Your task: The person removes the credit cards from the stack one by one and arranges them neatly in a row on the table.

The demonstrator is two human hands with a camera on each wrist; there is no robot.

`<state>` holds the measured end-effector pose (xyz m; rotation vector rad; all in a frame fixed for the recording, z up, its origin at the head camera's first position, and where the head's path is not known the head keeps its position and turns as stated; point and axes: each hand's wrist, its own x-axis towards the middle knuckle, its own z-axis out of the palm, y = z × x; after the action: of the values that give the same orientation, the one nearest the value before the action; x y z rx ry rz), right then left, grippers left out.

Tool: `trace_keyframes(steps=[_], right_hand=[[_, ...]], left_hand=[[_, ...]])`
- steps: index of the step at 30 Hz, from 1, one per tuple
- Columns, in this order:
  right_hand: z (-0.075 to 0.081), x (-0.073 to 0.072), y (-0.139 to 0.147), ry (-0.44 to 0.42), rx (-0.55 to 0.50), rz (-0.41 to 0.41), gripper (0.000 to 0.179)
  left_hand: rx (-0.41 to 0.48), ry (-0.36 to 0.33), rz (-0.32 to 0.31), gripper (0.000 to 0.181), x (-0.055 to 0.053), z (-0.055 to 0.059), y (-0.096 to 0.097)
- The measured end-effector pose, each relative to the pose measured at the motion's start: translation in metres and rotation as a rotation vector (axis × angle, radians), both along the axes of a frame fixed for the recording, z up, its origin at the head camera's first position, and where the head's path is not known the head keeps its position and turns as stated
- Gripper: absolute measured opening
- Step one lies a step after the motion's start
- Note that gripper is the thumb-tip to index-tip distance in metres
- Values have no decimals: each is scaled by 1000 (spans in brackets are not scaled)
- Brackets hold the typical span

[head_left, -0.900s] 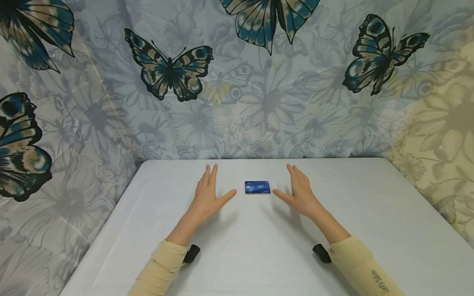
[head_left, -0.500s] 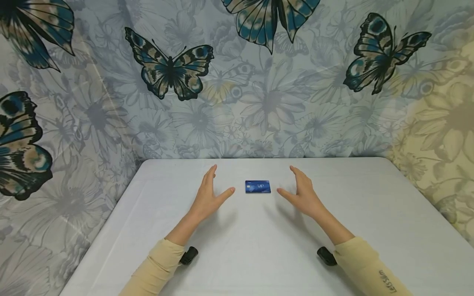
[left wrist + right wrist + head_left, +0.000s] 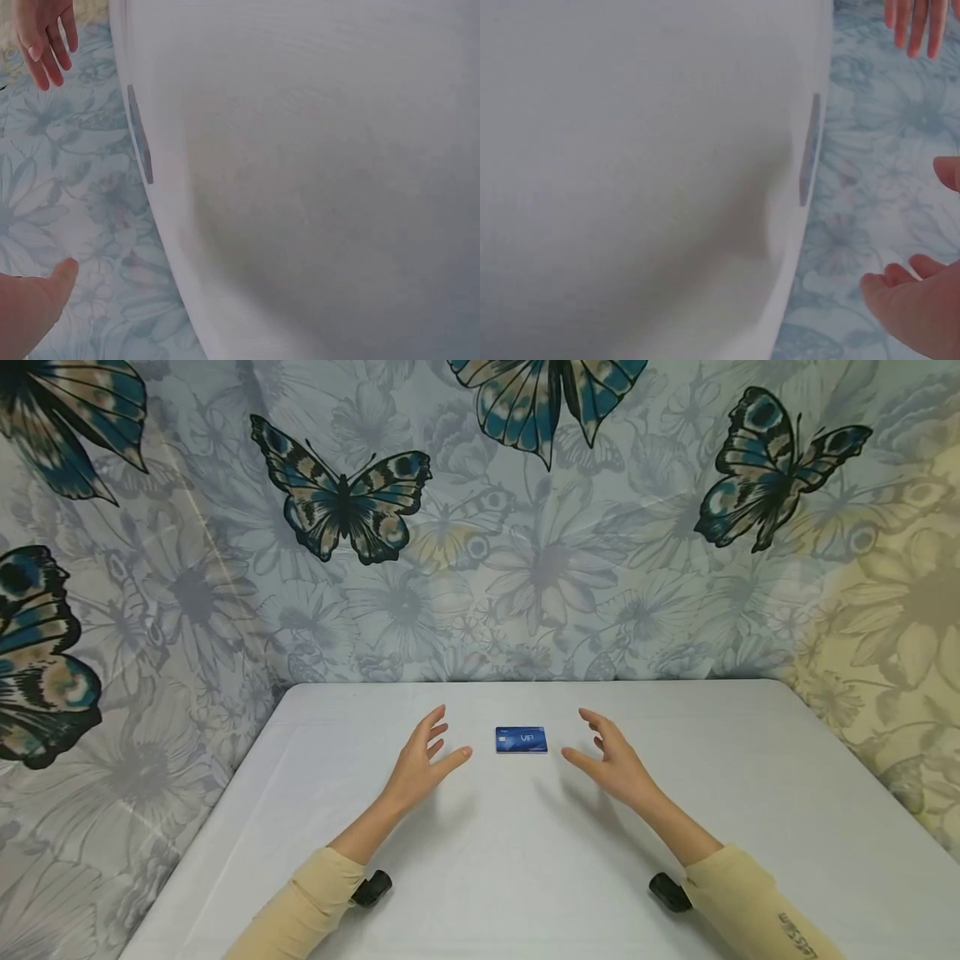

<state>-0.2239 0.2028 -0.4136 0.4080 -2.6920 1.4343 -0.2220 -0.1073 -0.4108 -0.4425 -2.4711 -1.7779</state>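
A blue card (image 3: 521, 740) marked "VIP", with a chip at its left, lies flat on the white table between the hands. To its left the left hand (image 3: 422, 766) hovers over the tabletop, thumb toward the card and fingers loosely bent. The right hand (image 3: 613, 762) mirrors it on the other side, thumb tip near the card's right edge. Neither hand touches the card or holds anything. In the left wrist view the card (image 3: 140, 135) shows nearly edge-on, with the left thumb (image 3: 45, 300) low at the left. The right wrist view shows the card (image 3: 810, 150) edge-on too.
The white table (image 3: 510, 877) reaches back to a wall covering (image 3: 540, 568) printed with flowers and butterflies. Black wrist devices (image 3: 372, 888) sit at both tan sleeves, just above the table. Shadows of the arms fall on the cloth.
The fingers of both hands have bent from nearly straight to loosely curved. Both forearms have drawn slightly outward and back. The card has stayed in place.
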Motion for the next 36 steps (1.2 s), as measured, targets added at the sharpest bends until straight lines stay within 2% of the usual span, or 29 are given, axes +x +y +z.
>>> trace_keyframes(steps=[16,28,36], right_hand=[[-3,7,-1,-116,-226,24,62],[-10,14,-6,-238,-284,70,61],[-12,21,-10,-275,-286,108,54]], left_hand=[[199,-99,-158,67,0,-10,-4],[237,-141,-270,61,7,-14,-3],[229,-184,-324,61,9,-16,0]])
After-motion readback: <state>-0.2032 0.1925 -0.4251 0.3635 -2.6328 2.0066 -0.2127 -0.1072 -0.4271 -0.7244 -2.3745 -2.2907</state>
